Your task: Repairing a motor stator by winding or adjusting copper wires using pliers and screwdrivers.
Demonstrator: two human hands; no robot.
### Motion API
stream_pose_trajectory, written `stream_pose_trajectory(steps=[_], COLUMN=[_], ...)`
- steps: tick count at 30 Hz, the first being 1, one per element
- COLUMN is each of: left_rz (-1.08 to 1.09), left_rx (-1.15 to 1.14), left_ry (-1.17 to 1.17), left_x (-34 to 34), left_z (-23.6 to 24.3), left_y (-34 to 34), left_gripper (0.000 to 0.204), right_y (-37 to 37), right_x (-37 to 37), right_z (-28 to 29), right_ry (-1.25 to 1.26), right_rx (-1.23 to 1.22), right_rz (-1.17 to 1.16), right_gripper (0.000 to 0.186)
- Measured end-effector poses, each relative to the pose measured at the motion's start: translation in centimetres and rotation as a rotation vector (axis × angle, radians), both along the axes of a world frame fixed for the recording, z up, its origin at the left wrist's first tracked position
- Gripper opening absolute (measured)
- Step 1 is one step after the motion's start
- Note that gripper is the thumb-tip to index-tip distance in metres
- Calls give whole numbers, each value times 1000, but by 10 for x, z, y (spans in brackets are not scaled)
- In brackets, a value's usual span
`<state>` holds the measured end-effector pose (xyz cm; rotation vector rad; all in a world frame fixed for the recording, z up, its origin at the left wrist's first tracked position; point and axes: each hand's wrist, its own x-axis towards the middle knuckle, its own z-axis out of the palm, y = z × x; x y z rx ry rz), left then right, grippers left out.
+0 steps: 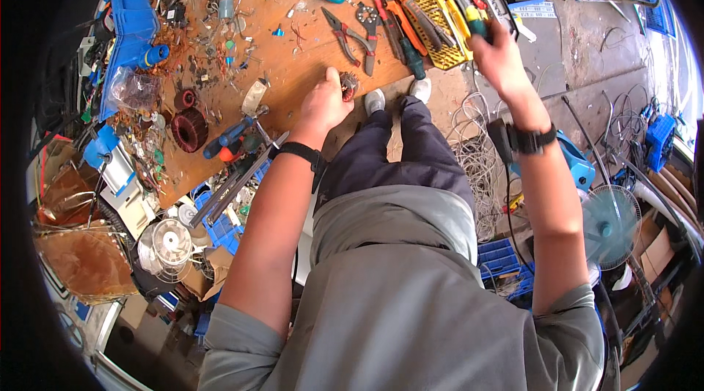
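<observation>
Left hand curls round a rotor; right hand grips a handle way off right, kinda slanting away leftward.

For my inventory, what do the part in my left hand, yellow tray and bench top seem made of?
Part: probably metal, dull, from coppery patches; details unclear. Yellow tray: likely smooth plastic, evenly coloured. Bench top: apparently wood or laminate, matte orange-brown.
</observation>
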<state>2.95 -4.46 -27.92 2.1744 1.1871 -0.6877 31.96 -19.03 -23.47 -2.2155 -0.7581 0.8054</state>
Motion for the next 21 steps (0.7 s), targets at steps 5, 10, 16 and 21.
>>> stream_pose_trajectory(steps=[5, 10, 16, 21], left_rz=[-25, -99, -214, -231], left_rx=[6, 0, -70, -118], left_ry=[32, 93, 129, 113], left_x=[0, 4, 5, 3], left_z=[-1, -2, 2, 1], left_y=[1, 7, 16, 22], left_gripper=[53, 58, 63, 65], right_y=[-61, -65, -45, -39], right_x=[-93, -148, -159, -153], right_z=[29, 21, 23, 28], right_ry=[309, 284, 330, 312], right_rx=[-155, -285, -230, -270], right_rz=[331, 316, 190, 241], right_gripper=[39, 40, 40, 36])
